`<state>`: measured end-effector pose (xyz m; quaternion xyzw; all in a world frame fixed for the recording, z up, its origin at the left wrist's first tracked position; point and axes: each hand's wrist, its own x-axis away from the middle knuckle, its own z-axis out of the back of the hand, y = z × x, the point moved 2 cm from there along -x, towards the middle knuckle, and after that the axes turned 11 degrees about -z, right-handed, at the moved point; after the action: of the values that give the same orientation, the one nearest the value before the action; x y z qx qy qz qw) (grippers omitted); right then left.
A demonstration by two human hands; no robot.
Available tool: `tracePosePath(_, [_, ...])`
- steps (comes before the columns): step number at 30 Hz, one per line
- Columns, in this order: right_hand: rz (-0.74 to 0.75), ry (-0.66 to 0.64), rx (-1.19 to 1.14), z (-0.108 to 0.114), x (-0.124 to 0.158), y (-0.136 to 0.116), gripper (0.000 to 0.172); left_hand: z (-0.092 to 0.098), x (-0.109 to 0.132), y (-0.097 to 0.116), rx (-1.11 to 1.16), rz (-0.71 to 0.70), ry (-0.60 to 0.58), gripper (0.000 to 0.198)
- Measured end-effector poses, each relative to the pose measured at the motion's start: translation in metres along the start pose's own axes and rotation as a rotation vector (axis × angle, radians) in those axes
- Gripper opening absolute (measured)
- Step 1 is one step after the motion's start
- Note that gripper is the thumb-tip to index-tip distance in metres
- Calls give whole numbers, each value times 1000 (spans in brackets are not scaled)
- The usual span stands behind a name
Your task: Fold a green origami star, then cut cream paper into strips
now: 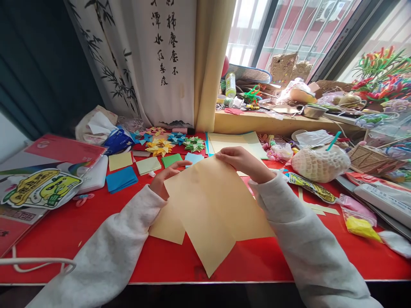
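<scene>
Both hands grip a pale tan sheet of paper, tilted so that one corner points toward the table's front edge. My right hand pinches its top corner, thumb and fingers pressed together. My left hand is closed at the sheet's left side, with part of its fingers behind the paper. Below it, more tan paper shows on either side; I cannot tell whether it is one sheet or more. Just beyond my hands sit small stacks of paper: yellow, pale green, green and blue.
Folded paper stars lie at the back of the red table. Larger cream sheets rest behind my right hand. At right are a net-wrapped round object and paper strips. A white cable loops at front left.
</scene>
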<state>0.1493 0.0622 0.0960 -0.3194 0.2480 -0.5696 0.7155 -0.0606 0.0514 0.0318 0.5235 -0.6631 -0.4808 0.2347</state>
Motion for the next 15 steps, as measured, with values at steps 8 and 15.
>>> tracePosePath(8, [35, 125, -65, 0, -5, 7, 36, -2, 2, 1, 23, 130, -46, 50])
tracePosePath(15, [7, 61, -100, 6, 2, 3, 39, -2, 3, -4, -211, 78, -33, 27])
